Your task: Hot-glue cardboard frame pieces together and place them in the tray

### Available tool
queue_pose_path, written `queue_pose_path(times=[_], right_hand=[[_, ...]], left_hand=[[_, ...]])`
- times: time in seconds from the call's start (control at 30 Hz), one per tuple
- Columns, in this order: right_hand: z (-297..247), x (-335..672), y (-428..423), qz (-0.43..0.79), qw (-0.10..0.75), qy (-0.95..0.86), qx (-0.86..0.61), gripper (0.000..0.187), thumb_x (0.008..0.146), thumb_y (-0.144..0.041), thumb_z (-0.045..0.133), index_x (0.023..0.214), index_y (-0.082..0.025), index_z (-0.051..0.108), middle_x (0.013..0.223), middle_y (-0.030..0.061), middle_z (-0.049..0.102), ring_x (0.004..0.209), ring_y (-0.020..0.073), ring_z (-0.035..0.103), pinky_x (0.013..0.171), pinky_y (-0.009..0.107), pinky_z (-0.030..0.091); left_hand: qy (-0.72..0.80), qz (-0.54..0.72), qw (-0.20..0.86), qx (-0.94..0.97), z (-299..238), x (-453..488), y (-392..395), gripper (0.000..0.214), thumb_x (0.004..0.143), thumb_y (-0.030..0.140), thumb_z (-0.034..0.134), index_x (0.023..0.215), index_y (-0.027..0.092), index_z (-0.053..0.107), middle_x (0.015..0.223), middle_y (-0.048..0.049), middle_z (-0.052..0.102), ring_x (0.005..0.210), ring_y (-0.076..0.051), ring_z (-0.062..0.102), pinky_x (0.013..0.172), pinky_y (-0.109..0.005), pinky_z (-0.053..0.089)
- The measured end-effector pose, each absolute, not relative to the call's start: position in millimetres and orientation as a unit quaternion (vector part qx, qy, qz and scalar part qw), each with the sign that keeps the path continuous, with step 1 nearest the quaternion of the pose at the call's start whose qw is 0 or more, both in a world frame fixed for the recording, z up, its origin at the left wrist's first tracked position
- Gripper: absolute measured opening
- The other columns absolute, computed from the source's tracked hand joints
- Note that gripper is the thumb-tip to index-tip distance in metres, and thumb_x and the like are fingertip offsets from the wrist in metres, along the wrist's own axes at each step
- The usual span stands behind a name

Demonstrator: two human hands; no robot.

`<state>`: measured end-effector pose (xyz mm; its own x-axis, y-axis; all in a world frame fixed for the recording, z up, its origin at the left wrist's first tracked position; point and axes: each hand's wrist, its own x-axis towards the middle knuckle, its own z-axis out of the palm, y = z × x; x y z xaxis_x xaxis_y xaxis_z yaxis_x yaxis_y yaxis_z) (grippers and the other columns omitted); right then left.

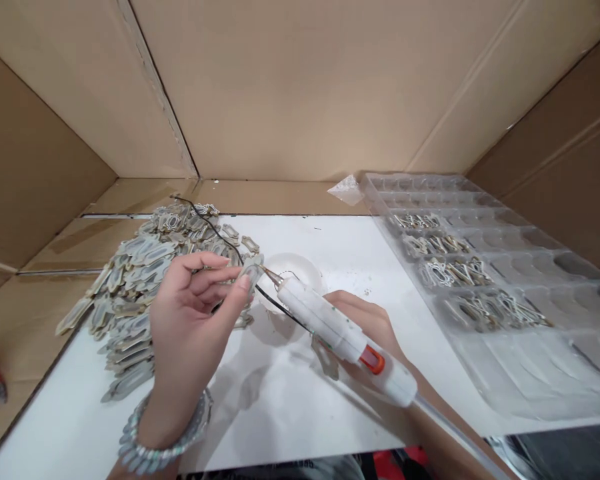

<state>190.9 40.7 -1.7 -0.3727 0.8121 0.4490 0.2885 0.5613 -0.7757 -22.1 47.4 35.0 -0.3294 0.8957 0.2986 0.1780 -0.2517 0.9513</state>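
Observation:
Between its thumb and fingers, my left hand (195, 313) pinches a small greyish, pointed-oval flat piece (251, 270). My right hand (363, 313) grips a white hot glue gun (325, 320) with an orange switch; the fingers are mostly hidden behind its body. The metal nozzle (271, 275) points left and meets or nearly meets the edge of the piece. Below the nozzle lies a round white dish (300, 267). A large pile of similar flat pieces (145, 253) spreads to the left of my left hand.
On the right stands a clear plastic tray (520, 293) with many compartments, several holding small white and gold pieces (455, 272). A black cord (215, 230) runs across the white table (380, 427). Cardboard walls (300, 87) enclose the back and sides. A clear plastic scrap (347, 190) lies behind.

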Motion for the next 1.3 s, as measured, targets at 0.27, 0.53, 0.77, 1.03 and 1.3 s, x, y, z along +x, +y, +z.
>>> queue_pose_path(times=[0.27,0.53,0.77,1.03,1.3], right_hand=[[-10.1,187.7,44.2,0.283,0.442,-0.779,-0.343,0.017,0.084,-0.011,0.048,0.079,-0.022,0.061,0.085,0.0044,0.066,0.068,0.0143,0.064,0.057,0.026,0.050],[-11.1,186.0,43.4,0.284,0.439,-0.774,-0.358,0.014,0.083,-0.013,0.050,0.076,-0.020,0.061,0.082,0.0039,0.064,0.064,0.0133,0.061,0.054,0.025,0.047],[-11.6,184.4,44.0,0.264,0.448,-0.773,-0.363,0.016,0.079,-0.010,0.048,0.074,-0.020,0.059,0.077,0.0020,0.061,0.061,0.0122,0.058,0.051,0.024,0.044],[-10.9,183.7,43.8,0.264,0.440,-0.774,-0.372,0.016,0.078,-0.010,0.047,0.070,-0.020,0.055,0.073,0.0012,0.056,0.057,0.0120,0.053,0.048,0.025,0.039],[-9.7,183.6,43.7,0.267,0.445,-0.773,-0.366,0.016,0.079,-0.009,0.049,0.069,-0.020,0.056,0.073,0.0008,0.056,0.057,0.0121,0.054,0.048,0.025,0.040]], left_hand=[[0.537,0.622,0.265,0.504,33.2,-17.8,44.2,0.024,0.074,0.023,0.078,0.091,0.022,0.061,0.077,0.0029,0.071,0.063,-0.009,0.069,0.059,-0.015,0.059],[0.533,0.630,0.260,0.501,32.2,-18.1,42.9,0.025,0.074,0.022,0.077,0.093,0.023,0.060,0.078,0.0030,0.071,0.063,-0.010,0.068,0.059,-0.017,0.059],[0.533,0.630,0.244,0.510,30.8,-16.7,43.4,0.024,0.074,0.020,0.077,0.092,0.022,0.061,0.081,0.0026,0.072,0.070,-0.009,0.069,0.064,-0.014,0.058],[0.532,0.630,0.244,0.510,29.0,-17.2,42.8,0.023,0.075,0.021,0.077,0.092,0.023,0.061,0.081,0.0032,0.072,0.066,-0.008,0.068,0.060,-0.015,0.057],[0.537,0.628,0.242,0.509,29.3,-16.9,43.1,0.024,0.074,0.022,0.076,0.091,0.023,0.060,0.080,0.0033,0.072,0.066,-0.010,0.068,0.061,-0.017,0.058]])
